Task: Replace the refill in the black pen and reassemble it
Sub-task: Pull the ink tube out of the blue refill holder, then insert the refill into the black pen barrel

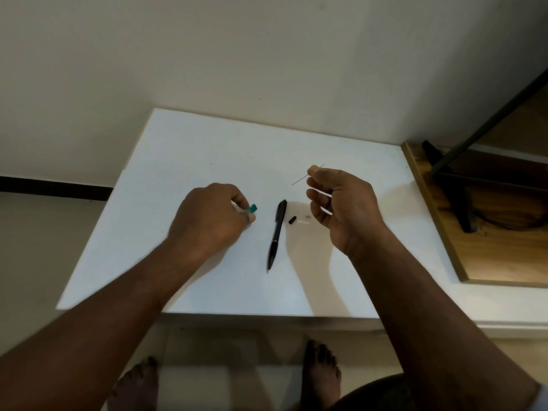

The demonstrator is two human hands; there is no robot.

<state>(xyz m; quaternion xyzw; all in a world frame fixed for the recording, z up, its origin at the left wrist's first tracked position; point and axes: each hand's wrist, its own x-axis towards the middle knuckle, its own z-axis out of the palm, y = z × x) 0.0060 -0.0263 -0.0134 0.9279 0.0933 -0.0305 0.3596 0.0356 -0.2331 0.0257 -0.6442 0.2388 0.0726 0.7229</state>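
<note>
Lying between left fingers (240, 200) and right fingers (318, 200), black pen (276, 232), touching neither

The pen (277, 232) is lying on the counter (207, 143) between the left hand (210, 216) and the right hand (341, 203), its tip pointing toward the person. A small cap piece (292, 219) is lying just right of the pen's far end. A thin rod (299, 179) is sticking out leftward from the right hand's pinch, beyond the pen. A capped piece (253, 208) is sitting in the left hand's fingertips, left of the pen.
</note>
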